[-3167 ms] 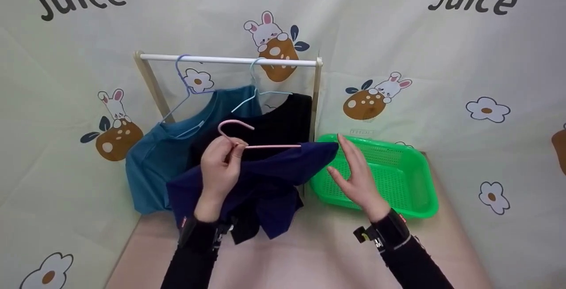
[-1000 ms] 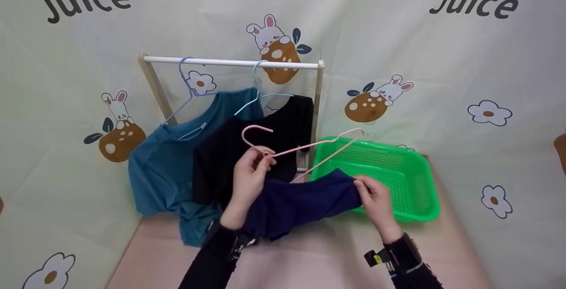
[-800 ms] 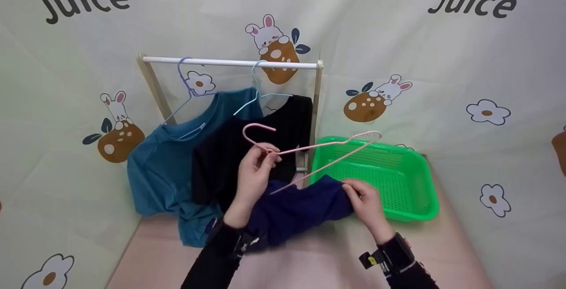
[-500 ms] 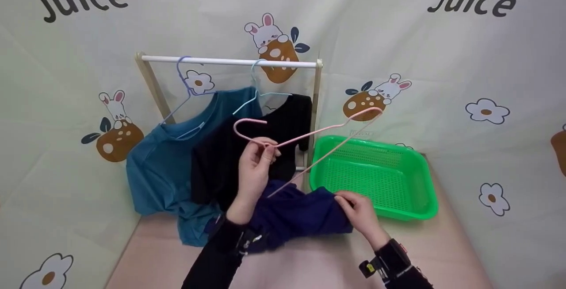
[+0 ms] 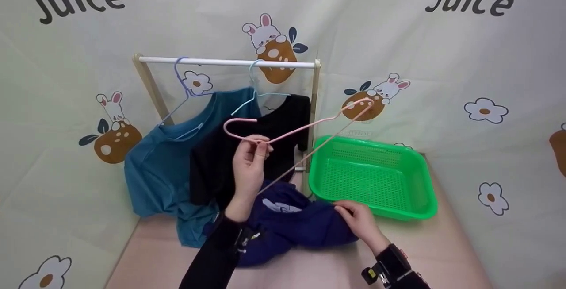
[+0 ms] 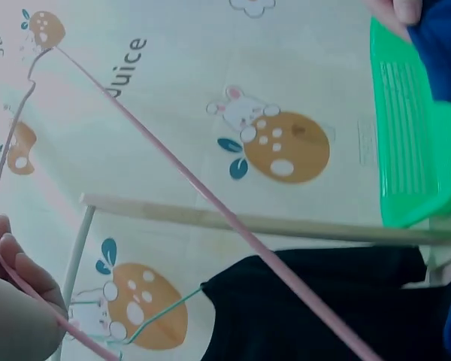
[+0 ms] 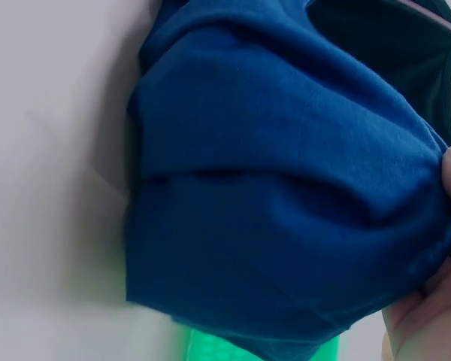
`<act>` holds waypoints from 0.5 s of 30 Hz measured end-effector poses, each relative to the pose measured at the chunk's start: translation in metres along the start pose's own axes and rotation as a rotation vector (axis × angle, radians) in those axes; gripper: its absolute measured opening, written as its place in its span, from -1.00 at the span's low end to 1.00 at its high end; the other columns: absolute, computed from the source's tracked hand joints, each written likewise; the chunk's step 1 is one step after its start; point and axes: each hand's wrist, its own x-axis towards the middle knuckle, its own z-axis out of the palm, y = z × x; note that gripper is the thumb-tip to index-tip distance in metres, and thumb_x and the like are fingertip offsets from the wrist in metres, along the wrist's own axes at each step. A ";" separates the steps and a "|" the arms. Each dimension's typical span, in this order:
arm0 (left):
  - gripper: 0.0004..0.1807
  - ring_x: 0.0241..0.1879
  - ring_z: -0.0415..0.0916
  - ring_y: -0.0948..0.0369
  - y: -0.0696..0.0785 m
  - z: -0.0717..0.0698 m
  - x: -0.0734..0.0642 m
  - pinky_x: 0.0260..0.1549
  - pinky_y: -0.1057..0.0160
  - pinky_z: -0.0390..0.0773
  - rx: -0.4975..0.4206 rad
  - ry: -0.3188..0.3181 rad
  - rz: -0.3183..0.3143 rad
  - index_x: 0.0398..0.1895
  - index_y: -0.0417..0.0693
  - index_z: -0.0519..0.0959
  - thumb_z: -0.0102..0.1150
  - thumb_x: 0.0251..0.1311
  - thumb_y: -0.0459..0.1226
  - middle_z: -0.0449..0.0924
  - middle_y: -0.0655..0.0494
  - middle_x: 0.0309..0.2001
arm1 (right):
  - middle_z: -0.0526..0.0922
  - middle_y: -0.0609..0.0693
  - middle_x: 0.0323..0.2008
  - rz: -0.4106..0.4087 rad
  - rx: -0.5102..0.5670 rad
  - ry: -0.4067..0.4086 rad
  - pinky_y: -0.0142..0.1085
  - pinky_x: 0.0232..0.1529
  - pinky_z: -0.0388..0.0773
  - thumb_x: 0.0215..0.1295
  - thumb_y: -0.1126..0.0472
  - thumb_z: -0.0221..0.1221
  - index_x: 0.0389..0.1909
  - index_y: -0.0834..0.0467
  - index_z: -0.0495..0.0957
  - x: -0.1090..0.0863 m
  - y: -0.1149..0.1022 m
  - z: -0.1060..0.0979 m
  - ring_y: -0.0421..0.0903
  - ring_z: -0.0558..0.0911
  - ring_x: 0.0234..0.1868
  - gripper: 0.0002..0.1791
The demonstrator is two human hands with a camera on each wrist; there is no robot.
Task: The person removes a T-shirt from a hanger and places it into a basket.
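Note:
My left hand (image 5: 248,169) pinches a pink hanger (image 5: 305,126) just below its hook, and the hanger tilts with its right end raised. That right arm of the hanger is bare; its lower left part runs behind my hand toward a navy blue shirt (image 5: 305,227). My right hand (image 5: 360,222) pinches the shirt's edge between thumb and fingers, as the right wrist view also shows. The shirt sags below both hands, its neck opening facing up with a pale patch inside. Whether the hanger's left end is inside the shirt is hidden by my left hand and forearm.
Behind stands a small rack with a white rod (image 5: 221,62). On it hang a teal shirt (image 5: 163,165) on a purple hanger (image 5: 180,76) and a black shirt (image 5: 283,129) on a light blue hanger (image 5: 253,81). A green basket (image 5: 376,211) sits at the right.
Earlier the hanger's right arm was inside the shirt; now it is out and raised. My right hand, first open beside the cloth, has gripped the shirt and drawn it down.

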 end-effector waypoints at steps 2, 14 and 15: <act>-0.91 -0.39 0.51 0.20 -0.001 -0.007 0.003 -0.37 0.36 0.49 0.044 0.030 0.004 -0.22 -0.49 0.51 0.04 0.36 -0.52 0.56 -0.17 -0.37 | 0.76 -0.01 -0.27 0.015 -0.021 0.015 -0.09 -0.10 0.60 0.26 0.33 0.29 -0.24 0.16 0.74 -0.003 0.004 -0.002 0.02 0.72 -0.20 -0.90; -0.94 -0.32 0.55 0.21 0.025 -0.033 0.013 -0.30 0.44 0.47 0.369 0.226 0.039 -0.38 -0.52 0.52 0.11 0.26 -0.61 0.61 -0.33 -0.27 | 0.75 0.04 -0.26 0.189 -0.049 0.066 -0.03 -0.06 0.58 0.29 0.33 0.28 -0.24 0.18 0.73 -0.023 0.029 -0.015 0.07 0.71 -0.16 -0.91; -0.93 -0.32 0.54 0.19 0.028 -0.034 0.013 -0.29 0.43 0.46 0.394 0.237 0.042 -0.39 -0.51 0.52 0.12 0.26 -0.60 0.62 -0.32 -0.26 | 0.75 0.05 -0.26 0.199 -0.058 0.076 -0.02 -0.07 0.57 0.29 0.33 0.27 -0.24 0.20 0.73 -0.024 0.032 -0.016 0.09 0.71 -0.17 -0.91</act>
